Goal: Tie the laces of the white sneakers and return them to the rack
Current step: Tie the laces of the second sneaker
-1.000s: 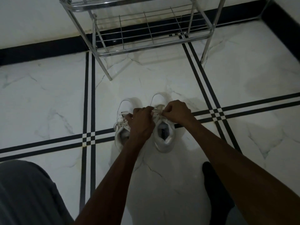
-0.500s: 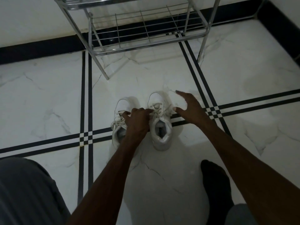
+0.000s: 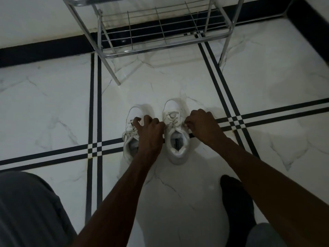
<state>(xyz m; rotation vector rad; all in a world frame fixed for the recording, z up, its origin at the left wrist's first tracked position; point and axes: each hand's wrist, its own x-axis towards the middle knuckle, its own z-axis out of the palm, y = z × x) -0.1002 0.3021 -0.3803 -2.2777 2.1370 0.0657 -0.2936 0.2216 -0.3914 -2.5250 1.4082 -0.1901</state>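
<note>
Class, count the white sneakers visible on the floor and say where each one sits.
2. The left sneaker lies partly under the left hand; the right sneaker stands beside it, between both hands. None on the visible rack shelf.

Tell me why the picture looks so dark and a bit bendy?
Head view: the room is dimly lit, so both hands, left and right, look shadowy; the white lace-up sneakers stand out; the wide lens curves the black floor stripes and shiny metal wire rack.

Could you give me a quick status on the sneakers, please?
Left hand and right hand curled at right sneaker laces. Both sneakers on floor, rack shelf bare. Nothing blocking.
</note>
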